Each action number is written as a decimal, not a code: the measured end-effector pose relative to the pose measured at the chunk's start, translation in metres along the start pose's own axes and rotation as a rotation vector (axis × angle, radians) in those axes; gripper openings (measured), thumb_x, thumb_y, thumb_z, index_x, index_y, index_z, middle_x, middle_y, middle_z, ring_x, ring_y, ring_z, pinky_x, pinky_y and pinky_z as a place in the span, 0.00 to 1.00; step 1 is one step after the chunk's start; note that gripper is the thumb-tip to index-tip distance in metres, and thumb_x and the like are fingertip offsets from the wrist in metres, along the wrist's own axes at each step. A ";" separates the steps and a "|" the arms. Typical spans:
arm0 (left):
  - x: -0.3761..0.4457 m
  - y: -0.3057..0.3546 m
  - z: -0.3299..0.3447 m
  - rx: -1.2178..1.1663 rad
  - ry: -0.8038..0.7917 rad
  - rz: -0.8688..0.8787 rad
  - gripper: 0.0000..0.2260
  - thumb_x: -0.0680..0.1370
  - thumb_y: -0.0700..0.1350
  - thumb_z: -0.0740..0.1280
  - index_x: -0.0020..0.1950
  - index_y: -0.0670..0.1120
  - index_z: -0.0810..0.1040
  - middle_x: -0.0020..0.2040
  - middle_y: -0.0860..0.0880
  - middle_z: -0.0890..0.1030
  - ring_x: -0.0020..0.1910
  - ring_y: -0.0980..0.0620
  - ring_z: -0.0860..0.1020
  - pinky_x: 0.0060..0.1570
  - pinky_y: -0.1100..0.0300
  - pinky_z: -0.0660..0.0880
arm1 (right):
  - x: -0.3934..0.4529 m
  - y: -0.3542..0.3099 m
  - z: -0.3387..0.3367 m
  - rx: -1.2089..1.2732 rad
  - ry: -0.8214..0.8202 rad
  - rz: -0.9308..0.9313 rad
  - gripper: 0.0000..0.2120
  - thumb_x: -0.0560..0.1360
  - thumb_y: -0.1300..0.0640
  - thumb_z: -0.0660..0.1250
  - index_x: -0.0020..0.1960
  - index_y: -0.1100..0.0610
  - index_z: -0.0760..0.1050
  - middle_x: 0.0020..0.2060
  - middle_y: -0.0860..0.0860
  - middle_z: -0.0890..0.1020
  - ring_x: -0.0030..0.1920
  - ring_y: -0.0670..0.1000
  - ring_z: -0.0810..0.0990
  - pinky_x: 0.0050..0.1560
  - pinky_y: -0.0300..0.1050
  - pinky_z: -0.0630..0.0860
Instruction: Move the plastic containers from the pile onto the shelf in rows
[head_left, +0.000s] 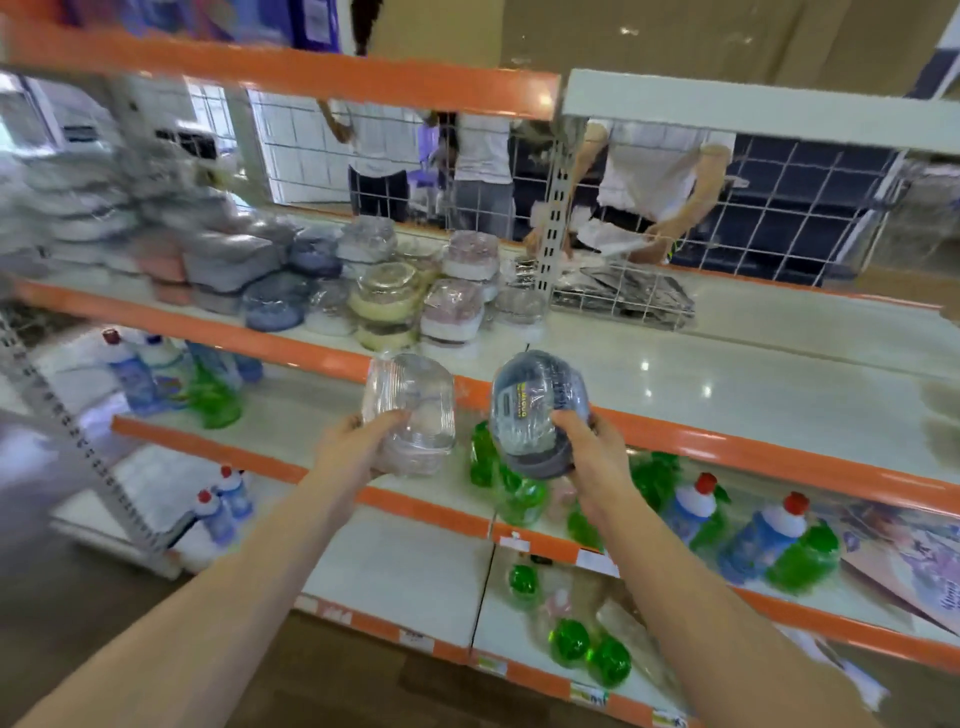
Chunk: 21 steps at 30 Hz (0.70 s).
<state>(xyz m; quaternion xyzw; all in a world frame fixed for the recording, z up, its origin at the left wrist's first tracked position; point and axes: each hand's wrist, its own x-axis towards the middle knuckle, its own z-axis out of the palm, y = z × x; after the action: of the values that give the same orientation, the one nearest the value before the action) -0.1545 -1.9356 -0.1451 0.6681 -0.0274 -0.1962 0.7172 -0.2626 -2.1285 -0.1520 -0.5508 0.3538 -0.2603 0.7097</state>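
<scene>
Hands are carrying two wrapped containers, one each: the left hand (358, 441) is gripping a clear container (410, 413), the right hand (592, 447) a blue-grey container (537, 410), both at centre frame, probably heading for the shelf (727, 353) beyond, beside the roughly dozen containers already stocked (395, 296).

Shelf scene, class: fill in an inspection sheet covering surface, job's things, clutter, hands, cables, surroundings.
Surface: white shelf with orange edge, right part bare.
Job's things: wrapped containers grouped on the shelf's left part; clear container and grey-blue container held in front.
Clutter: wire basket on the shelf.
Hands: left hand grips the clear one; right hand the grey-blue one.
Cables: nothing seen.
Surroundings: green and blue bottles below; people behind mesh.
</scene>
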 end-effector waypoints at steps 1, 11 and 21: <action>0.007 0.007 -0.016 0.013 0.015 0.004 0.04 0.75 0.41 0.69 0.45 0.42 0.76 0.38 0.46 0.79 0.30 0.53 0.78 0.27 0.65 0.76 | 0.000 0.003 0.020 0.002 -0.009 0.008 0.20 0.72 0.58 0.70 0.63 0.60 0.71 0.55 0.58 0.79 0.52 0.56 0.79 0.45 0.46 0.77; 0.068 0.048 -0.169 0.092 0.119 0.014 0.19 0.66 0.47 0.77 0.48 0.39 0.74 0.42 0.42 0.75 0.34 0.47 0.74 0.41 0.52 0.75 | -0.007 0.024 0.195 -0.050 -0.048 -0.022 0.21 0.73 0.58 0.70 0.63 0.60 0.70 0.56 0.56 0.78 0.52 0.54 0.76 0.48 0.45 0.72; 0.133 0.068 -0.233 0.116 0.204 0.064 0.11 0.73 0.44 0.72 0.50 0.42 0.75 0.43 0.45 0.80 0.37 0.48 0.79 0.40 0.56 0.79 | 0.017 0.029 0.306 -0.119 -0.099 -0.080 0.19 0.73 0.59 0.70 0.61 0.61 0.70 0.51 0.54 0.77 0.45 0.51 0.76 0.44 0.42 0.72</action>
<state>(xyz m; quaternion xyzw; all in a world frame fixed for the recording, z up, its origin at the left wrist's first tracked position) 0.0545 -1.7551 -0.1335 0.7239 0.0131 -0.1026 0.6821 -0.0110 -1.9513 -0.1402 -0.6179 0.3108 -0.2393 0.6814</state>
